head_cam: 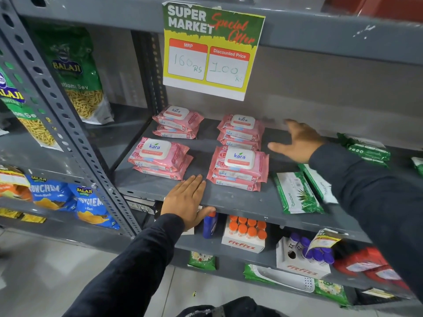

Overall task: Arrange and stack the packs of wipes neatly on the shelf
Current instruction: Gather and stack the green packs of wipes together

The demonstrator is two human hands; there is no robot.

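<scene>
Looking down at a grey metal shelf (229, 200) in a shop, under a special-offer price sign (211, 50). Four short stacks of pink wipes packs sitting in two rows on the left part of the shelf: back-left stack (177, 122), back-right stack (240, 131), front-left stack (160, 157), front-right stack (238, 168). Each roughly two or three packs high, squared up fairly well, so the pink packs judged mostly arranged. Green wipes packs (297, 193) lying loose and askew to the right, some overlapping, with more green packs (366, 147) farther back; these judged still to be sorted and stacked. Left hand (185, 200) resting flat on the shelf's front edge, just in front of the gap between the two front stacks, fingers pressed together, thumb hooked under the lip, holding nothing. Right hand (297, 140) hovering just right of the pink stacks, fingers spread, slightly blurred, holding nothing.
</scene>
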